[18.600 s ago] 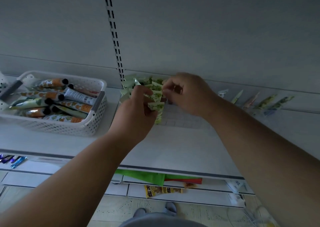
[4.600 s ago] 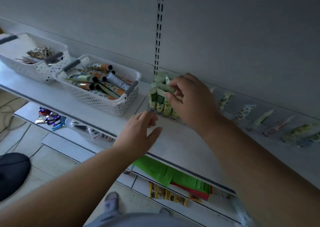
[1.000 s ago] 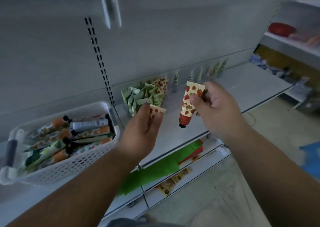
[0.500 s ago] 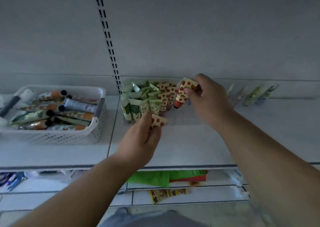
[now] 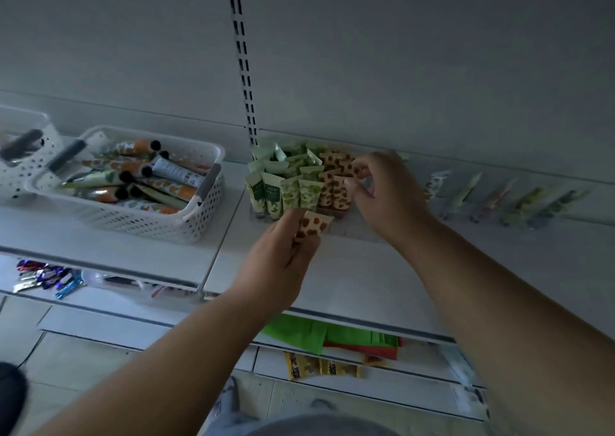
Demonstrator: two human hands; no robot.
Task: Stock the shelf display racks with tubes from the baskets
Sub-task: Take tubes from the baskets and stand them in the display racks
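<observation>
The right hand (image 5: 386, 189) has its fingers curled at the far right end of the display rack (image 5: 299, 182), pinching the top of a strawberry-print tube (image 5: 346, 193) that seems to be going into its slot; whether it is already seated I cannot tell, because the fingers cover it. The left hand (image 5: 283, 262) grips one more strawberry tube (image 5: 312, 226) just in front of the rack, waiting near the shelf (image 5: 349, 269) edge. The rack already has rows of green tubes (image 5: 286, 182) on its left side and some strawberry ones on the right, so this part looks well advanced. To the left, the white basket (image 5: 139, 216) still has many orange-print tubes (image 5: 133, 176), so I judge much stocking remains. A second basket (image 5: 20, 156) at the far left is cut off by the frame. The items along the back wall (image 5: 499, 196) on the right are blurred and hard to identify.
</observation>
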